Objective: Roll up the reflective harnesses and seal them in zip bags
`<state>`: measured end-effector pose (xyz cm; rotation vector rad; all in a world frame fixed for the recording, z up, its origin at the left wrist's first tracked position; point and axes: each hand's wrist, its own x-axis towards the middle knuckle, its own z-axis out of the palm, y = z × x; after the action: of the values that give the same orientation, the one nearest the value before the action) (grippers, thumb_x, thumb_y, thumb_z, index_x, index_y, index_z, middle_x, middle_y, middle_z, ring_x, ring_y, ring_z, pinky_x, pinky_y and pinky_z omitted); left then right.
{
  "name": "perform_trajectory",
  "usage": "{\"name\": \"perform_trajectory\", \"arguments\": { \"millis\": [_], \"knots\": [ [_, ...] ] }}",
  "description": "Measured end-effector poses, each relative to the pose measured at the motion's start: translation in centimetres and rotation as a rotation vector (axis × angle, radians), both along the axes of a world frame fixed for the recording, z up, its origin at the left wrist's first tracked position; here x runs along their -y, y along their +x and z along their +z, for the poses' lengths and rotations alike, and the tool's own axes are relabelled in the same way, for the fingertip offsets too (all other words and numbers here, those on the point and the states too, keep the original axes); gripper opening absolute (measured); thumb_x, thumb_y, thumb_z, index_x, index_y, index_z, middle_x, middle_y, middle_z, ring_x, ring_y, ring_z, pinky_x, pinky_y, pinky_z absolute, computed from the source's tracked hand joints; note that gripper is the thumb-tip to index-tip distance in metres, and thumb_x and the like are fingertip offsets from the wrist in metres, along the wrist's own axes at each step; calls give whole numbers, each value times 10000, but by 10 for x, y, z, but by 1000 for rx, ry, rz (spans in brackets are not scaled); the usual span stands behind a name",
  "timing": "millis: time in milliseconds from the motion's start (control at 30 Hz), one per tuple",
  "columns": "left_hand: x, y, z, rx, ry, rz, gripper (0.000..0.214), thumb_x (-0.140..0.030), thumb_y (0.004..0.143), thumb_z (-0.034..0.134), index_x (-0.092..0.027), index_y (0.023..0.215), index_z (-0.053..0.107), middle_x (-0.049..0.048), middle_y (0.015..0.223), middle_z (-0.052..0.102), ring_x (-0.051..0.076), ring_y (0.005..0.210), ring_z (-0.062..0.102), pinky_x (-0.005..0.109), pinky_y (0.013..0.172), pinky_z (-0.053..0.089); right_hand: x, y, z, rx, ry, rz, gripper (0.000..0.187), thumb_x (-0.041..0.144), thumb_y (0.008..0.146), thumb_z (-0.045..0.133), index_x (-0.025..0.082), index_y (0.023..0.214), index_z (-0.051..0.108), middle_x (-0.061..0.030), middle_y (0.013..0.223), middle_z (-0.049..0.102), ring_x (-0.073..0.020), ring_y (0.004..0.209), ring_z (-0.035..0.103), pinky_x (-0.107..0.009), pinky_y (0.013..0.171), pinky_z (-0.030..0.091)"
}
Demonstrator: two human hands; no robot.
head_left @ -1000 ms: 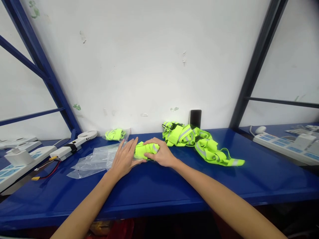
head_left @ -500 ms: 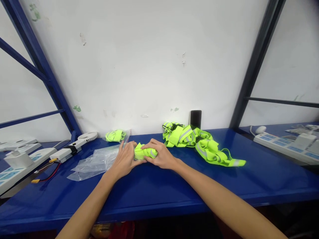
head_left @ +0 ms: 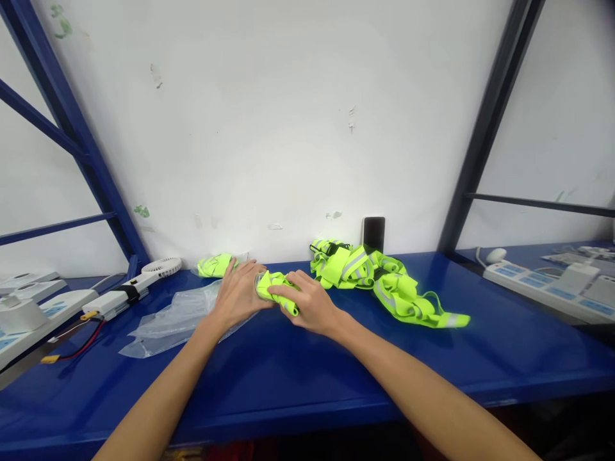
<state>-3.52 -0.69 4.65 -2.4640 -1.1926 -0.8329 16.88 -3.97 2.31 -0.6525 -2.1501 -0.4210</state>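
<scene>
My right hand grips a folded neon-yellow reflective strap bundle on the blue shelf. My left hand presses against the bundle's left end, fingers curled on it, over a pile of clear plastic bags. A bagged bundle of the same straps lies just behind the left hand by the wall. A loose heap of neon straps spreads to the right of my right hand.
A black phone leans on the wall behind the heap. A white handheld fan and a red-black cable lie at the left. White power strips sit at the right and far left. Blue rack posts frame both sides.
Both hands have shifted the bundle slightly left and back toward the wall. The right hand's fingers have wrapped further over it, and the left hand has closed against its end.
</scene>
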Motion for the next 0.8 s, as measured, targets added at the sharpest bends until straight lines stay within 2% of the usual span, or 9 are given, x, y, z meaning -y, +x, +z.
{"name": "perform_trajectory", "arguments": {
  "millis": [67, 167, 300, 467, 567, 667, 800],
  "knots": [
    [-4, 4, 8, -13, 18, -68, 503, -479, 615, 723, -216, 1014, 565, 67, 1083, 675, 324, 1180, 539, 580, 1122, 170, 0, 2, 0, -13, 57, -7, 377, 145, 777, 599, 216, 1146, 624, -82, 928, 556, -207, 812, 477, -323, 737, 456],
    [-7, 11, 15, -39, 76, -181, 464, -452, 673, 702, -217, 1048, 560, 59, 1087, 682, 299, 1206, 528, 562, 1137, 152, 0, 5, -2, -52, 107, -3, 388, 130, 761, 599, 217, 1139, 628, -75, 901, 574, -212, 813, 482, -329, 747, 457],
    [-9, 20, 9, -15, 151, -228, 342, -368, 738, 660, -217, 1022, 547, 43, 994, 684, 262, 1133, 569, 532, 1134, 188, -2, 3, -6, -94, 88, -36, 375, 120, 748, 601, 223, 1107, 639, -72, 904, 593, -216, 822, 501, -334, 751, 459],
    [-9, 26, -14, 78, 167, -223, 247, -311, 769, 613, -210, 963, 498, 22, 890, 625, 206, 890, 608, 489, 1071, 308, -4, -1, -6, -161, -72, -46, 332, 166, 732, 626, 248, 1051, 666, -68, 934, 581, -208, 831, 542, -327, 744, 474],
    [-7, 25, -24, 140, 200, -224, 222, -300, 797, 579, -210, 969, 472, 26, 871, 587, 208, 844, 580, 447, 945, 405, 0, -3, -1, -228, -191, 18, 372, 147, 697, 634, 270, 1046, 668, -55, 989, 583, -192, 871, 582, -310, 763, 482],
    [-2, 24, -29, 203, 234, -223, 205, -269, 809, 557, -200, 976, 461, 47, 884, 570, 214, 828, 550, 388, 794, 435, 4, -4, 6, -256, -301, 71, 388, 127, 678, 630, 274, 1035, 662, -39, 1044, 602, -176, 891, 609, -292, 773, 485],
    [6, 29, -30, 231, 130, -208, 236, -269, 775, 585, -195, 962, 461, 49, 894, 562, 213, 818, 522, 371, 749, 417, 6, -3, 11, -234, -378, 85, 403, 106, 660, 621, 262, 1030, 640, -21, 993, 630, -177, 884, 619, -287, 779, 487]
  ]
}}
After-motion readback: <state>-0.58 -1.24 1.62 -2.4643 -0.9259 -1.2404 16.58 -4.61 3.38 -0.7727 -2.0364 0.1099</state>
